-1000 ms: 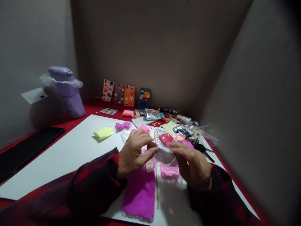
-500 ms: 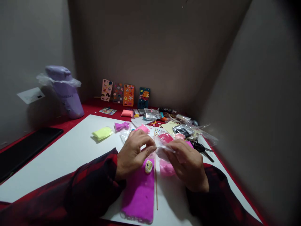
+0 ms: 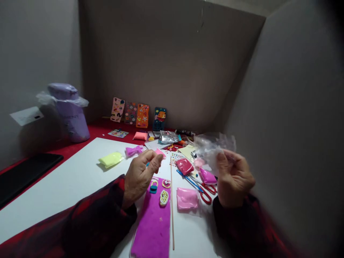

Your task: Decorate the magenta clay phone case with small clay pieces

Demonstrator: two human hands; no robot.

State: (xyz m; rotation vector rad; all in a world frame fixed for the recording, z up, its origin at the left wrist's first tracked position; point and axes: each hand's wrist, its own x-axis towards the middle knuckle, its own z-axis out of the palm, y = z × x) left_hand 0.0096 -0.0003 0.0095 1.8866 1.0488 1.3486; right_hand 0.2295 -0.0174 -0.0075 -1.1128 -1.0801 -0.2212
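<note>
My right hand [image 3: 234,179] pinches a crumpled clear plastic bag [image 3: 213,148] and holds it up at the right of the board. Above the top of a magenta phone case [image 3: 153,225], my left hand [image 3: 142,175] is closed, thumb against curled fingers; whatever they hold, if anything, is hidden. Small clay decorations sit on the case: a white-rimmed yellow oval [image 3: 163,197], a teal and cream piece [image 3: 153,186] and a round pink and cream piece [image 3: 166,183]. A thin wooden stick [image 3: 172,215] lies along its right side. Beside that is a pink clay packet [image 3: 187,199].
Red-handled scissors [image 3: 205,193], a red clay packet [image 3: 184,166] and a magenta packet [image 3: 208,176] lie right of centre. A yellow packet [image 3: 110,159] is on the left. Decorated cases [image 3: 142,115] lean on the back wall. A purple bottle [image 3: 71,118] stands far left.
My right hand has moved right and up with the plastic bag, away from my left hand. My left hand has shifted slightly left, and more of the case and scissors shows.
</note>
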